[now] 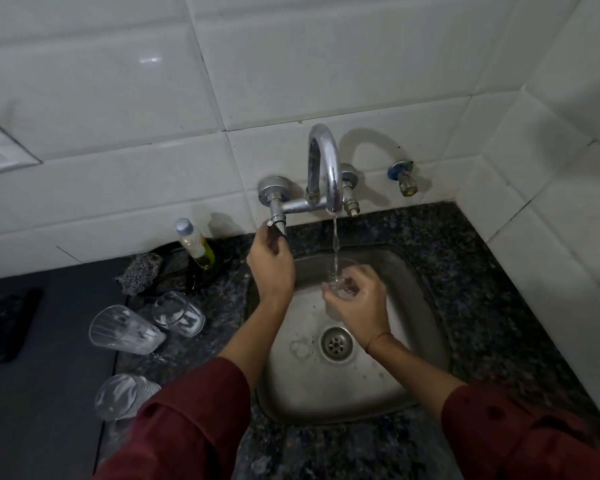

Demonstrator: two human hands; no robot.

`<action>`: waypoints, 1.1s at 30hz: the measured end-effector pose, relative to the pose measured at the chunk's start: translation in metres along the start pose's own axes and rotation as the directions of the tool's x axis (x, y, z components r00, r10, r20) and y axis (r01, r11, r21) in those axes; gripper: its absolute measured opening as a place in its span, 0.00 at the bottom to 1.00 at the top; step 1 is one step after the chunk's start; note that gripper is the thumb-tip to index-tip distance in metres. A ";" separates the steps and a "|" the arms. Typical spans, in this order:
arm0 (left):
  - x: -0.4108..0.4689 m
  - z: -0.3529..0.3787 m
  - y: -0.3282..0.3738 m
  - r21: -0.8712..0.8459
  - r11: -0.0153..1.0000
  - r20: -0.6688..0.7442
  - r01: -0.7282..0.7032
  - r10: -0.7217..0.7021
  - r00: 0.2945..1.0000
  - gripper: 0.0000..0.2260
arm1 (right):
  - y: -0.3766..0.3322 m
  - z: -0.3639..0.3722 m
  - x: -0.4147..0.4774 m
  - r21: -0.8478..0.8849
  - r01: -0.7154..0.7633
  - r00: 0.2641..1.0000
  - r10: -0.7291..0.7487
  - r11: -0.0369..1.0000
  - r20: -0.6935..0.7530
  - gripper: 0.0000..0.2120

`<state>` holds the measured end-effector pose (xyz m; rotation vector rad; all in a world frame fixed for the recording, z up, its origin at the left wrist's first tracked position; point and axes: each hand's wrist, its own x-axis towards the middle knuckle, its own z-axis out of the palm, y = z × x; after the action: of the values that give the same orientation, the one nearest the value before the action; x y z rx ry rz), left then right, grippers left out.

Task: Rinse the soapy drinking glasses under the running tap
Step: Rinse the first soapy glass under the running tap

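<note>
Sleeves (187, 427) of dark red cloth fill the bottom of the frame, and at the lower left one soapy glass (123, 396) lies on the dark speckled counter (482, 306), with two more glasses (125, 330) on their sides just above it. Over the steel sink (326, 393) in the middle, the right hand (361, 306) has its fingers curled round a held glass (343, 288) right under the stream of water (335, 247), while the left hand (271, 268) pinches the left tap handle (276, 225) with thumb and fingers. Farther back, a scrubber (141, 273) and a bottle (194, 244) sit by the tiled wall (118, 98), left of the curved tap (326, 168).
</note>
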<state>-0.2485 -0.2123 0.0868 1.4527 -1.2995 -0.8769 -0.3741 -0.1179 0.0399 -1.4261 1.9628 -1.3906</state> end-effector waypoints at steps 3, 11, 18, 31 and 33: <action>-0.005 0.005 -0.002 -0.026 0.999 0.000 -0.033 0.033 0.999 0.11 | -0.002 0.000 -0.003 -0.009 0.111 0.986 -0.109 0.994 0.126 0.12; -0.002 0.005 -0.007 0.087 0.986 0.103 -0.144 0.135 0.985 0.20 | -0.011 0.000 -0.002 -0.033 0.098 0.994 -0.096 0.995 0.059 0.12; -0.022 -0.011 -0.027 0.103 0.994 0.186 -0.031 0.011 0.982 0.09 | -0.012 0.002 0.010 0.128 -0.240 0.970 0.241 0.962 0.006 0.11; -0.047 -0.004 -0.034 -0.266 0.889 0.667 0.373 -0.109 0.737 0.16 | -0.027 -0.019 0.019 0.262 -0.755 0.622 0.530 0.601 0.576 0.28; -0.050 -0.006 -0.034 -0.286 0.858 0.651 0.428 -0.154 0.743 0.14 | -0.029 -0.020 0.019 0.231 -0.772 0.603 0.568 0.592 0.560 0.43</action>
<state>-0.2418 -0.1628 0.0518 1.0659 -1.2163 -1.8477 -0.3817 -0.1252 0.0787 -0.5413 1.4812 -0.9412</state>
